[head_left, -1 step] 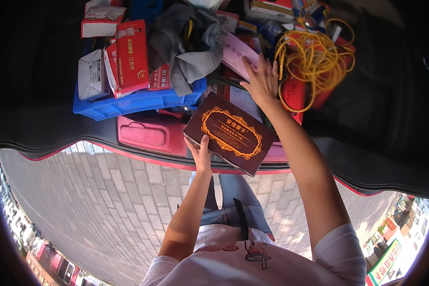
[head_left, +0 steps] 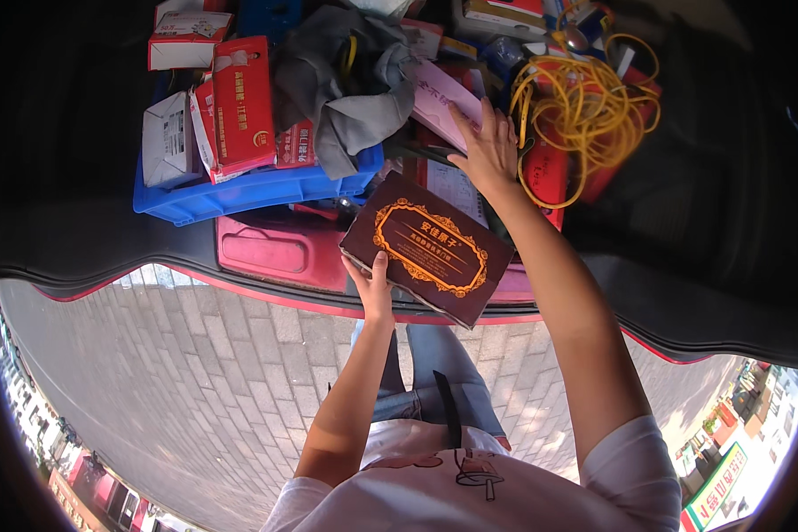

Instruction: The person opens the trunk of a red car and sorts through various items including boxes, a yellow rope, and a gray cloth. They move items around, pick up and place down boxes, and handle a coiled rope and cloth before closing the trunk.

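Grey paving [head_left: 248,346] lies on the wearer's side of a dark brown box [head_left: 427,251], and a vehicle's dark-lined cargo bay [head_left: 727,239] stretches around and past its far side. On my feed, the left hand [head_left: 374,282] pinches that brown box by its near left edge: thumb laid on the printed top, the other fingers mostly hidden along the edge and beneath. I see its gold-framed face turned up toward me. My view puts the right hand [head_left: 490,158] just beyond the box, fingers spread over a pink box [head_left: 430,84]; whether they press on it, I cannot tell. Farther out, I make out grey cloth [head_left: 363,124] beyond the brown box to the left, a blue crate [head_left: 257,193] left of it holding a red carton [head_left: 244,106], and tangled yellow cord [head_left: 594,124] beyond it to the right.
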The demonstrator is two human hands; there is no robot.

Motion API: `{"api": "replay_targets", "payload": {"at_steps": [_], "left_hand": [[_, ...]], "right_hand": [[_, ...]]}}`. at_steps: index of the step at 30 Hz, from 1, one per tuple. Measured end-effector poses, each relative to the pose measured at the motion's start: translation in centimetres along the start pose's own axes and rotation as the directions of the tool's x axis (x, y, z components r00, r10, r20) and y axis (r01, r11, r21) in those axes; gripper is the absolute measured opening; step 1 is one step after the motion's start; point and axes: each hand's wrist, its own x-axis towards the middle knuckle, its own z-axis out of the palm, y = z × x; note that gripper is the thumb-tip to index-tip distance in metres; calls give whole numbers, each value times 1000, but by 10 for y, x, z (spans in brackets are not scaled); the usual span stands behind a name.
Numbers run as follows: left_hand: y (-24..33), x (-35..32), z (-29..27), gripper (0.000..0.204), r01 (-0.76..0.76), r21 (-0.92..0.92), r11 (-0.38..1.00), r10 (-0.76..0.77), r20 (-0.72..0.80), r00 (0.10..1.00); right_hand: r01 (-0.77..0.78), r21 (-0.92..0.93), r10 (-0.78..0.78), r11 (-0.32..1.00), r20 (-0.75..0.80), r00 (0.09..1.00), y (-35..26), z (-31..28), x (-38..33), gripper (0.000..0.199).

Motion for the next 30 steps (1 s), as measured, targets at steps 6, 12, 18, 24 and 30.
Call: {"api": "replay_targets", "payload": {"at_steps": [6,12,18,24,30], "left_hand": [[-6,6,2,94,-13,1,1000,13,25,1000],[4,17,-9,94,10,102,995,-15,51,999],[14,9,-39,95,-60,145,988,35,176,984],[2,-15,-48,57,290,-122,949,-261,212,942],[-36,12,-80,53,322,-1,947,-313,238,919]], "right_hand": [[-33,23,30,999,112,993,25,13,19,82],[8,93,-23,996,158,987,28,-83,19,72],[85,-82,-62,993,241,968,-46,-201,-81,72],[-145,209,42,967,431,901,-166,-171,-205,78],[-114,309,-11,944,377,926,-161,-153,-220,69]]}}
